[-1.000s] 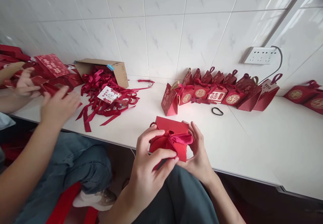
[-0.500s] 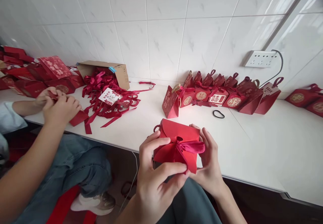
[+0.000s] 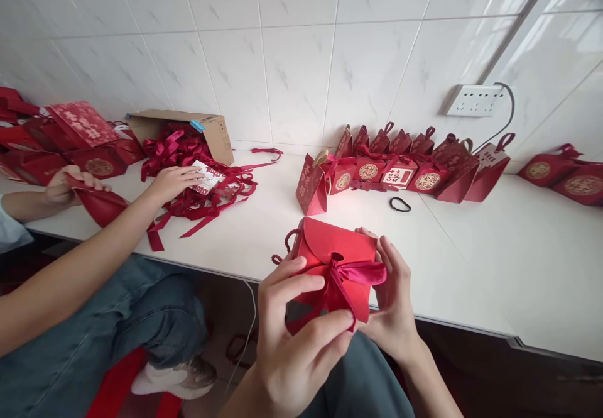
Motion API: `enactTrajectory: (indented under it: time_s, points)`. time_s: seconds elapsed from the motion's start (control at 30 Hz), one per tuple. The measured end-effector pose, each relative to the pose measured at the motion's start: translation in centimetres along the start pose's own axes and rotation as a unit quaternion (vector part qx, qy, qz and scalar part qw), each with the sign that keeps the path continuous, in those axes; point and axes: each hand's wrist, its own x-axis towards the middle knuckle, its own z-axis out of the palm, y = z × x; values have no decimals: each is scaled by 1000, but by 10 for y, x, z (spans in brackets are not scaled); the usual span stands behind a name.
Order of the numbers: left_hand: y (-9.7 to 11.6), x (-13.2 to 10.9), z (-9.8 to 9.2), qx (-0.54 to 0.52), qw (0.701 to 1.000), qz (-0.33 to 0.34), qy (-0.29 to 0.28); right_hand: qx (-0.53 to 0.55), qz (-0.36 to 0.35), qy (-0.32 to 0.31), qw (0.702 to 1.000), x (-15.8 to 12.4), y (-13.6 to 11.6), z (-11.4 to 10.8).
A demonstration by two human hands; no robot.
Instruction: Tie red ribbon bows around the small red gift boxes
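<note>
- One red gift box [image 3: 330,251] is held at the lower centre of the frame, over the near edge of the counter [image 3: 471,267], between the person's two hands.
- Left hand [image 3: 292,336]: below and left of the box, thumb and forefinger pinched on a tail of the ribbon [image 3: 360,273] tied across its front.
- Right hand [image 3: 393,305]: closed around the box's right side, fingers just behind the bow.
- One black hair tie [image 3: 400,204] lies on the counter beyond the box.
- Row of finished boxes [image 3: 400,176] along the wall, right of centre: at least ten; overlap prevents an exact count.
- Left of frame: one cardboard carton [image 3: 188,129] and one ribbon pile [image 3: 198,179].
- A co-worker's hand [image 3: 172,182] rests on that pile.
</note>
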Motion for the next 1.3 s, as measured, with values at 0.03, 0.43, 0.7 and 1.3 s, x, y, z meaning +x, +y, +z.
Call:
enactTrajectory:
  time_s: [0.03,0.43,0.7,1.3]
  points:
    - [0,0,0,7,1000,5,0,-3,0,0,1000,-1,0,-1]
    - [8,2,8,47,997,52,-14,-28,-8,15,999,-7,-2,-11]
    - [10,4,8,44,997,59,-25,-28,0,17,999,-9,-1,-13]
    - [11,0,5,33,998,48,-36,-20,-17,23,999,-7,-7,-15]
